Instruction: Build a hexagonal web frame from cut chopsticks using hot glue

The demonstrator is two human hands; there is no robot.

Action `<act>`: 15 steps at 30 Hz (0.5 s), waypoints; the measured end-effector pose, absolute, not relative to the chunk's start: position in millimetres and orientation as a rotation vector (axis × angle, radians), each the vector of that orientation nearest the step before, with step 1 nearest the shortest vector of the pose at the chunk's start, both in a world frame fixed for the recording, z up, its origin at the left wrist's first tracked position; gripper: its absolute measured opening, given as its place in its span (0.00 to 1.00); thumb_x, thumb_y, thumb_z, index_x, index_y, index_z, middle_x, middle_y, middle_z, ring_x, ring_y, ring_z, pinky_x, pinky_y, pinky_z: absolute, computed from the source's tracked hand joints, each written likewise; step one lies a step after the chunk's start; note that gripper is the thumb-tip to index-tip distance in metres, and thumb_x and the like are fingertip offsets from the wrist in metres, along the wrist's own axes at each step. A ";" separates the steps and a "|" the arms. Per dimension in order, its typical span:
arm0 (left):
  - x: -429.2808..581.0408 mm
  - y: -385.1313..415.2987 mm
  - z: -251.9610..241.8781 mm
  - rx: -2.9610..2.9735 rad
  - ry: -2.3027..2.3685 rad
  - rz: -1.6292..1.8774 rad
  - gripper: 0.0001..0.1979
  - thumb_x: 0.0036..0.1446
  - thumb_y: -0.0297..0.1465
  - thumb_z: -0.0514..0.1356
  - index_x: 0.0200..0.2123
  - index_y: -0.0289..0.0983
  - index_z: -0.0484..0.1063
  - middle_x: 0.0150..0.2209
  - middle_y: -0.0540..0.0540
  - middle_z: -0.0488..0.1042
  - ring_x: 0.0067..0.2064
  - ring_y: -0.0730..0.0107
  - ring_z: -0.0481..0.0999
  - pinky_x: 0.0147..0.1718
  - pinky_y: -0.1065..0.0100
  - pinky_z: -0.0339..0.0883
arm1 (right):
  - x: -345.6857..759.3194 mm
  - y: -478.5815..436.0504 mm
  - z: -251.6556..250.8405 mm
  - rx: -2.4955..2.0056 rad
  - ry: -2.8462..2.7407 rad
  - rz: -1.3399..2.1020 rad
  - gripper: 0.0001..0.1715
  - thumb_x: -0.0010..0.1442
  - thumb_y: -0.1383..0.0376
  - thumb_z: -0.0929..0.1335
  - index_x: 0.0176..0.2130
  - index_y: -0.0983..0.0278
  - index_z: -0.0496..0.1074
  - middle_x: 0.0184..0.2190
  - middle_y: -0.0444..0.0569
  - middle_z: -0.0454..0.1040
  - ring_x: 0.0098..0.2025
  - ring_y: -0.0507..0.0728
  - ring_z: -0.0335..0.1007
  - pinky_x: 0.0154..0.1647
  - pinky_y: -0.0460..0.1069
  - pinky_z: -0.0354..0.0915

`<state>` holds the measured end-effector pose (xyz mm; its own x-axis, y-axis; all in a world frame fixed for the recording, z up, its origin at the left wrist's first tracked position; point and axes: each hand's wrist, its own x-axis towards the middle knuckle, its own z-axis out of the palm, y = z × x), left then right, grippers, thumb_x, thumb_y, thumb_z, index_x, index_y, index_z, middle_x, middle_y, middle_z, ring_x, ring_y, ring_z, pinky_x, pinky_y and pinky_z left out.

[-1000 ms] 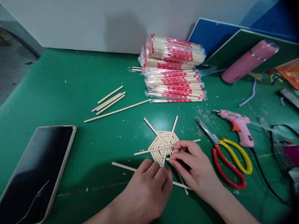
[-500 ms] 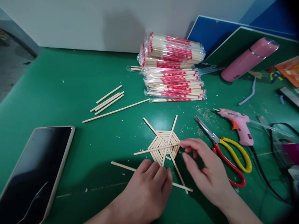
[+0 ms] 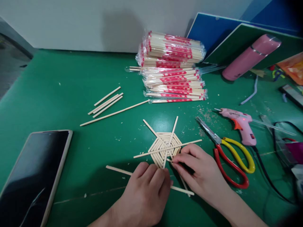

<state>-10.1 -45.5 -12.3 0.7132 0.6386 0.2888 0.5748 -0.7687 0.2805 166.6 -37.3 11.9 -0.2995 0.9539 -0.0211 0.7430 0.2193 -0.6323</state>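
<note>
The left hand (image 3: 146, 192) is curled over a long stick (image 3: 118, 170); if it grips this, I cannot tell. The right hand (image 3: 199, 170), its fingers narrow, pinches a short stick (image 3: 169, 160), whose visible end points leftward at the near right side of the stick web (image 3: 156, 151). This web lies just beyond both hands.

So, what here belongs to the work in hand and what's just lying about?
Likely work: stick web; short stick at right hand; cut sticks; wrapped chopsticks; scissors; glue gun.

Probably just lying about: phone; pink flask; leaning boards.
</note>
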 end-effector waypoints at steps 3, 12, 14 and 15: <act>-10.7 -46.1 -13.5 2.732 0.998 0.608 0.04 0.51 0.25 0.55 0.33 0.33 0.68 0.27 0.49 0.65 0.27 0.70 0.61 0.25 0.65 0.53 | 162.8 -32.4 14.4 -1.570 -2.267 0.736 0.09 0.58 0.68 0.61 0.34 0.61 0.70 0.30 0.46 0.65 0.34 0.53 0.60 0.33 0.48 0.59; -9.7 -48.9 -14.7 2.722 1.000 0.567 0.03 0.51 0.24 0.54 0.31 0.32 0.67 0.30 0.46 0.65 0.27 0.69 0.62 0.26 0.64 0.56 | 154.0 -23.8 21.2 -1.633 -2.553 0.571 0.09 0.57 0.69 0.60 0.30 0.63 0.69 0.29 0.48 0.66 0.31 0.54 0.59 0.30 0.49 0.59; -9.1 -48.2 -13.3 2.731 0.992 0.576 0.03 0.51 0.24 0.54 0.29 0.31 0.67 0.30 0.45 0.66 0.27 0.70 0.62 0.25 0.65 0.56 | 152.7 -23.3 22.2 -1.630 -2.572 0.548 0.09 0.57 0.69 0.60 0.30 0.63 0.69 0.29 0.48 0.66 0.31 0.54 0.60 0.29 0.49 0.59; -8.9 -47.8 -12.7 2.739 0.988 0.581 0.03 0.51 0.24 0.53 0.29 0.31 0.67 0.30 0.45 0.66 0.27 0.70 0.62 0.25 0.65 0.56 | 152.2 -23.4 22.4 -1.626 -2.576 0.544 0.09 0.57 0.70 0.60 0.31 0.63 0.69 0.29 0.48 0.66 0.31 0.54 0.60 0.29 0.49 0.59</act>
<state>-8.9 -47.8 -12.7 0.7044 0.6429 0.3009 0.5756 -0.7654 0.2879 152.2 -23.4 22.4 -0.4469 0.8827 -0.1454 0.8661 0.3862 -0.3173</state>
